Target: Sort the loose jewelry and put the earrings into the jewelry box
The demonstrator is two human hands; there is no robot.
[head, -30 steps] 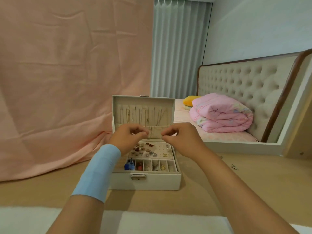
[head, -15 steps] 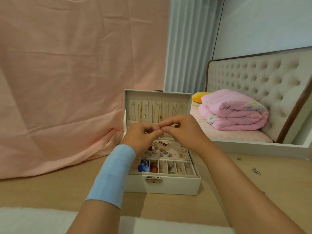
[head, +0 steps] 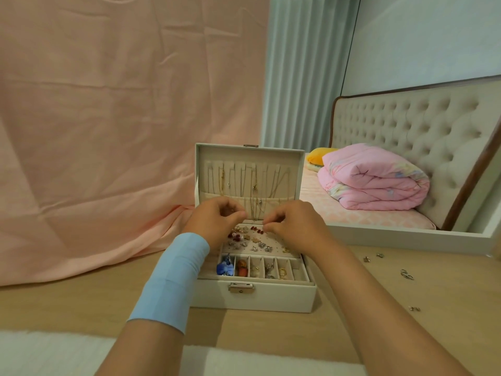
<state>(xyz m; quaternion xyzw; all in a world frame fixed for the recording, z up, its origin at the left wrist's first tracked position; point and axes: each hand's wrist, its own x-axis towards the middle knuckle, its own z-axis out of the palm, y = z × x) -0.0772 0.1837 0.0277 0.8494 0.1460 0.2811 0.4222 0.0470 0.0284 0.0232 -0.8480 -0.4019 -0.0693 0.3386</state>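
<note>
The white jewelry box (head: 273, 298) stands open on the wooden table, with necklaces (head: 254, 191) hanging inside its raised lid. Several stud earrings (head: 245, 238) sit on the perforated panel, and a front row of small compartments (head: 267, 270) holds more pieces. My left hand (head: 217, 225), a blue band on its wrist, hovers over the panel's back left with thumb and forefinger pinched together. My right hand (head: 294, 227) hovers over the back right, its fingertips pinching too. Whatever each hand pinches is too small to make out.
Loose jewelry (head: 406, 274) lies scattered on the table to the right of the box, with more pieces (head: 414, 308) nearer me. A mirror (head: 406, 232) leans behind, showing a bed and a pink quilt. A pink cloth (head: 108, 158) hangs at the left.
My fingertips met in front of the lid half a second ago. They have since drawn apart and dropped lower over the earring panel. The view has shifted a little.
</note>
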